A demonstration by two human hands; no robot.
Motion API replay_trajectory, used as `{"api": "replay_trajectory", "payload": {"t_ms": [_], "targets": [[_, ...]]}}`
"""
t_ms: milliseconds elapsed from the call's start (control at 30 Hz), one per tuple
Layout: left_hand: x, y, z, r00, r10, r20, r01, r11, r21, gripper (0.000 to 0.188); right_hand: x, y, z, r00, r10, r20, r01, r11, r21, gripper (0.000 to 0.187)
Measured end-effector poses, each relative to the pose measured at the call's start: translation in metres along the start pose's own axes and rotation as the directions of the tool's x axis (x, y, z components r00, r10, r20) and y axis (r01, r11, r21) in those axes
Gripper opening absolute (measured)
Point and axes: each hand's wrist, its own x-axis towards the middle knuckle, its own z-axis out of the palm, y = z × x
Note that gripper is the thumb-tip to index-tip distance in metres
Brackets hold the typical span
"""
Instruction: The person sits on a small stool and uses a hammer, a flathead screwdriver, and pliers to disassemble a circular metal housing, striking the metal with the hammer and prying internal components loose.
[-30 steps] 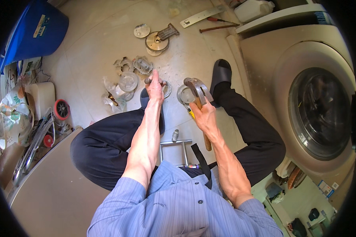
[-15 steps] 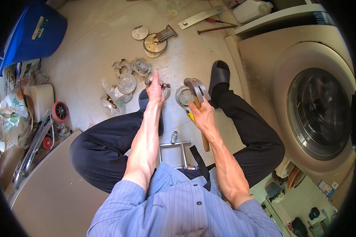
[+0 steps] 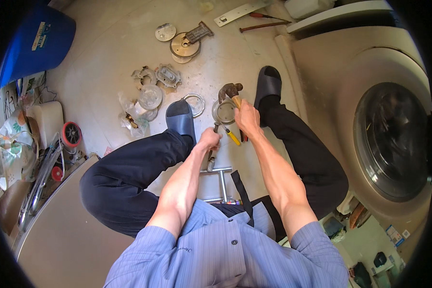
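Note:
My right hand (image 3: 247, 119) is closed round the wooden handle of a claw hammer (image 3: 229, 91). The hammer's dark head hangs above a round grey metal part (image 3: 223, 112) on the floor. My left hand (image 3: 210, 138) grips a short dark metal rod (image 3: 216, 127), whose upper end sticks out past the fingers. Just below that hand stands a small silvery fitting (image 3: 210, 164) by a metal tube frame (image 3: 222, 186); I cannot tell whether the rod touches it. A yellow-handled tool (image 3: 234, 138) lies between my hands. Beside my left slipper rests a pale metal ring (image 3: 195, 104).
Several metal castings (image 3: 168, 76) and a clear plastic bag (image 3: 138, 126) lie left of centre. Farther off are a brass-coloured disc (image 3: 185, 45) and a metal strip (image 3: 240, 14). A washing machine (image 3: 348, 115) stands at right, a blue bucket (image 3: 43, 41) at far left.
My left hand has come back toward me with the rod, which has turned from sideways to upright. The hammer has swung round, its head shifting slightly left and away from me. The ring is now uncovered.

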Motion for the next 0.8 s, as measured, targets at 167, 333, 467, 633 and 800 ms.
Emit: {"api": "replay_trajectory", "payload": {"t_ms": [167, 333, 467, 633, 800], "targets": [[-0.001, -0.011, 0.011, 0.978, 0.169, -0.125, -0.091, 0.875, 0.476, 0.023, 0.016, 0.014, 0.025, 0.998, -0.055, -0.013, 0.054, 0.997, -0.059, 0.031], [-0.002, -0.012, 0.023, 0.943, 0.319, -0.096, -0.184, 0.738, 0.65, 0.025, 0.024, 0.03, 0.05, 0.999, -0.038, -0.03, 0.035, 0.995, -0.09, 0.036], [-0.008, -0.01, 0.032, 0.925, 0.379, -0.024, -0.235, 0.619, 0.749, 0.023, 0.022, 0.041, 0.058, 0.995, -0.057, -0.078, 0.051, 0.995, -0.08, 0.036], [-0.008, -0.006, 0.023, 0.885, 0.464, -0.031, -0.273, 0.574, 0.772, 0.024, 0.008, 0.013, 0.041, 0.923, -0.268, -0.277, 0.23, 0.96, -0.163, 0.027], [-0.001, 0.028, 0.001, 0.83, 0.555, -0.053, -0.275, 0.491, 0.826, 0.019, -0.047, 0.034, 0.074, 0.959, -0.235, -0.157, 0.24, 0.971, 0.014, 0.018]]}}
